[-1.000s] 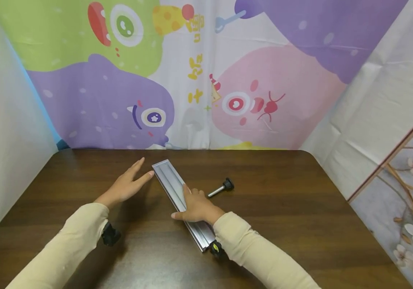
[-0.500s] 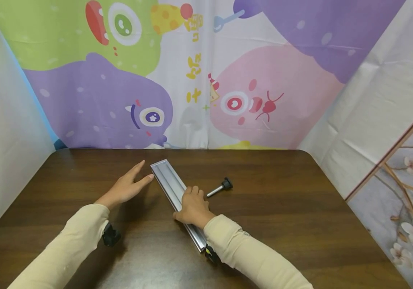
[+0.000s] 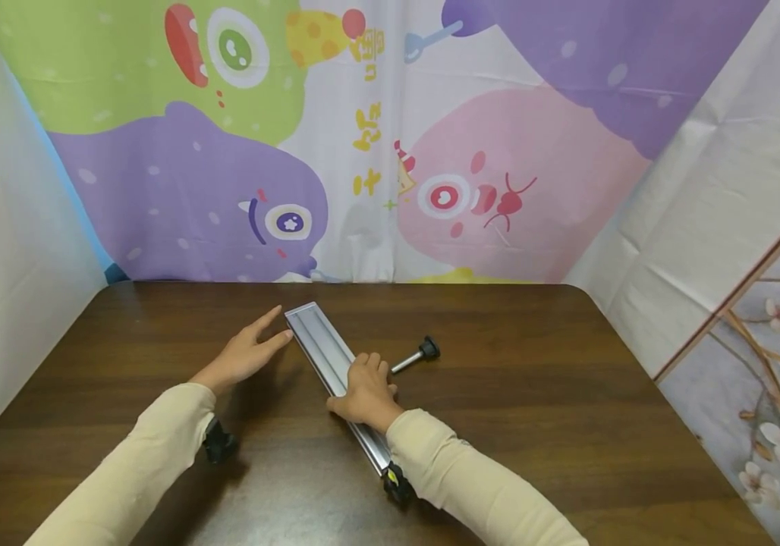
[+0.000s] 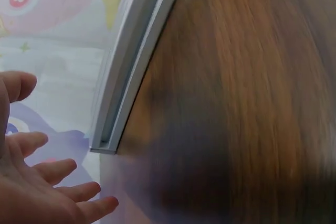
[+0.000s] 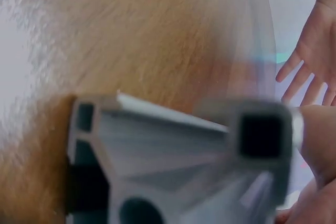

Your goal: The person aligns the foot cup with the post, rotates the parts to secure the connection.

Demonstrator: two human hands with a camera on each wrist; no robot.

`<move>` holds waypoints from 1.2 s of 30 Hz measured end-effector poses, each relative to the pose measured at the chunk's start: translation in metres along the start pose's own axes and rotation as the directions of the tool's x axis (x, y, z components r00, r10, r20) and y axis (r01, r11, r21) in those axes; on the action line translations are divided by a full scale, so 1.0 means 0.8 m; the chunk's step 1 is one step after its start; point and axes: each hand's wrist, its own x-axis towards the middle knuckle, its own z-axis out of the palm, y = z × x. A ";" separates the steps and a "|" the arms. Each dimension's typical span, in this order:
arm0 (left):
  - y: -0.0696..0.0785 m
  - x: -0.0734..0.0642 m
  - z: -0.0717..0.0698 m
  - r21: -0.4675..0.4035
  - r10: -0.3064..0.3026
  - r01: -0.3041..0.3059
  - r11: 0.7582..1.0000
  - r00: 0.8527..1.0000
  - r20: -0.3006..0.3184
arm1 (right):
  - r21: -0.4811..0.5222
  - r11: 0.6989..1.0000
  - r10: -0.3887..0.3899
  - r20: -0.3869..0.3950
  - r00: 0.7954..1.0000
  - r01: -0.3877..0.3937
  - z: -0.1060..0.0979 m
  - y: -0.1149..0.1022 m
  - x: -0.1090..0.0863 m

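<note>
I see the long silver metal bar pointing to eleven o'clock, nearer right hand gripping it, left hand spread at its nine.

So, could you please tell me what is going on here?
A person's right hand grips a grooved metal bar around its middle, thumb along one edge. The left hand is spread close to the bar's far end, holding nothing. A metal bolt with a black knob lies on the wooden table, just to the right of the bar and apart from it.
</note>
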 end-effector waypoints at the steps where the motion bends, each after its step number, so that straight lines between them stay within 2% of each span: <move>1: 0.000 0.001 0.001 -0.026 -0.004 0.004 1.000 1.000 -0.006 | 0.002 1.000 -0.001 -0.004 1.000 0.001 0.000 0.000 0.000; 5: 0.000 0.007 0.007 -0.166 -0.042 0.037 0.985 0.999 -0.029 | 0.018 1.000 0.002 -0.016 1.000 -0.002 0.000 0.003 -0.001; 7: 0.000 0.010 0.011 -0.251 -0.085 0.074 0.965 0.996 -0.035 | 0.026 1.000 0.005 -0.023 1.000 -0.004 -0.001 0.004 -0.001; 8: 0.000 0.012 0.013 -0.307 -0.105 0.090 0.948 0.994 -0.033 | 0.029 1.000 0.006 -0.026 1.000 -0.006 -0.001 0.004 -0.001; 11: 0.001 0.018 0.021 -0.471 -0.164 0.141 0.871 0.986 -0.006 | 0.041 0.999 0.008 -0.040 0.999 -0.006 -0.002 0.004 -0.002; 14: -0.001 0.025 0.030 -0.611 -0.184 0.169 0.774 0.982 0.038 | 0.056 0.998 0.008 -0.053 0.999 -0.005 -0.004 0.001 -0.003; 16: -0.001 0.030 0.035 -0.673 -0.192 0.183 0.717 0.979 0.061 | 0.063 0.998 0.008 -0.056 0.998 -0.004 -0.005 -0.001 -0.005; 19: -0.002 0.038 0.043 -0.733 -0.197 0.190 0.653 0.977 0.078 | 0.074 0.997 0.007 -0.055 0.998 -0.003 -0.006 -0.002 -0.006; 21: -0.003 0.041 0.046 -0.747 -0.201 0.192 0.636 0.976 0.080 | 0.080 0.997 0.004 -0.055 0.998 0.001 -0.006 -0.002 -0.005; 29: -0.002 0.045 0.056 -0.771 -0.174 0.174 0.613 0.981 0.084 | 0.101 0.995 -0.001 -0.090 0.996 0.010 -0.008 -0.001 -0.006; 34: 0.002 0.046 0.058 -0.800 -0.158 0.129 0.586 0.986 0.043 | 0.104 0.994 -0.006 -0.106 0.994 0.017 -0.010 -0.001 -0.006; 36: 0.005 0.046 0.057 -0.806 -0.151 0.105 0.583 0.988 0.020 | 0.110 0.993 -0.021 -0.105 0.994 0.033 -0.012 0.000 -0.006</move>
